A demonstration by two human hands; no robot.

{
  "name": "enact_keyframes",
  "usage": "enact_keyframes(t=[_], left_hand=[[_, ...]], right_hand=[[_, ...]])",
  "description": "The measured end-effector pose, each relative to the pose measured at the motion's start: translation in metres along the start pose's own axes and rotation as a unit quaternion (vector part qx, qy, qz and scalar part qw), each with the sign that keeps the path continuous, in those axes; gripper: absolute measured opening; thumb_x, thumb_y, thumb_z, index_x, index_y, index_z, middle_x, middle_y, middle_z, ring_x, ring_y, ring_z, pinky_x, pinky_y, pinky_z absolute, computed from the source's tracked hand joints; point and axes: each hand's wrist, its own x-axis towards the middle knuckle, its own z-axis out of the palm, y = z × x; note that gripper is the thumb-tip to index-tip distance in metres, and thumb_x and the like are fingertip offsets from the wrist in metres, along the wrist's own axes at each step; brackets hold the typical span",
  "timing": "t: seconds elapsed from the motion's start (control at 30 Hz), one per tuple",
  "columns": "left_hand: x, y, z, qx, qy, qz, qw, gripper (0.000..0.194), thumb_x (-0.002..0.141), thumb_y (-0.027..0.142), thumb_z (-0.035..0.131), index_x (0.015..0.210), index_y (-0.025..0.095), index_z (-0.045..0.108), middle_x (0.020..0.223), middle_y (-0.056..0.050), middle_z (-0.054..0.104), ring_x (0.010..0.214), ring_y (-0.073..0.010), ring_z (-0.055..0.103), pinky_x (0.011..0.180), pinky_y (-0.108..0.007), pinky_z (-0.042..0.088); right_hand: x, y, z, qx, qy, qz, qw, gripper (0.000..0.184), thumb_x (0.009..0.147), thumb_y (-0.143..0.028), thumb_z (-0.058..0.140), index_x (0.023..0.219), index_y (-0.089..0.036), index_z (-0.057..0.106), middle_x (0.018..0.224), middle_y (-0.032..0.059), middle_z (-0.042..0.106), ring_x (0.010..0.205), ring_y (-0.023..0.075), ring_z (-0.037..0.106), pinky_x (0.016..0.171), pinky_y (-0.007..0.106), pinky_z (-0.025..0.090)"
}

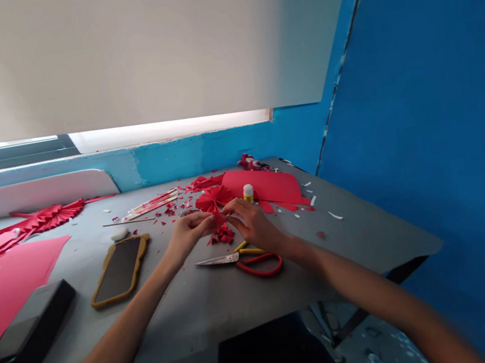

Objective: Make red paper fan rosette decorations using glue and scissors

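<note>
**A:** What lies at your far left on the grey tabletop?

**B:** You have a loose pink-red paper sheet, with a pleated red paper fan beyond it. Nearer you sits a black box, and to its right a phone in a yellow-brown case, lying face up.

**A:** And toward the middle?

**B:** A white eraser lies just above the phone, with bundled paper strips farther back.

**A:** What are your hands doing?

**B:** They're together. Your left hand and right hand meet at the fingertips, pinching a small piece of red paper just below a red paper rosette. Red scraps are heaped beneath them.

**A:** What's to your right?

**B:** Under your right wrist lie scissors with red and yellow handles, blades pointing left. Behind your right hand, a glue stick stands upright beside a cut red sheet.
</note>
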Motion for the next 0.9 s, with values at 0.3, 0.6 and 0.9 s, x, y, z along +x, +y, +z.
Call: enact_keyframes(t=[0.3,0.6,0.9], left_hand=[[-0.0010,0.0006,0.0052,-0.020,-0.016,-0.005,1.000,0.043,0.070,0.047,0.075,0.089,0.010,0.068,0.083,-0.009,0.075,0.078,-0.0216,0.071,0.087,-0.041,0.055],[-0.0017,0.0031,0.0039,-0.033,-0.019,-0.021,0.999,0.040,0.069,0.045,0.076,0.089,0.011,0.066,0.081,-0.009,0.075,0.079,-0.0224,0.072,0.086,-0.041,0.055],[-0.0050,0.0054,0.0039,-0.021,-0.060,-0.022,0.998,0.035,0.075,0.042,0.072,0.090,0.012,0.065,0.092,-0.011,0.074,0.082,-0.0220,0.072,0.087,-0.040,0.055]], right_hand=[[-0.0014,0.0032,-0.0052,-0.202,-0.074,-0.097,0.972,0.031,0.092,-0.008,0.043,0.116,-0.021,0.058,0.115,0.0100,0.059,0.105,0.0224,0.052,0.094,0.039,0.041],[-0.0007,0.0061,-0.0094,-0.190,-0.086,-0.112,0.972,0.030,0.094,-0.011,0.043,0.120,-0.018,0.056,0.111,0.0101,0.062,0.105,0.0218,0.054,0.092,0.038,0.042],[-0.0004,0.0061,-0.0096,-0.167,-0.090,-0.113,0.975,0.035,0.092,-0.005,0.039,0.120,-0.017,0.055,0.115,0.0108,0.061,0.109,0.0214,0.054,0.097,0.038,0.043]])
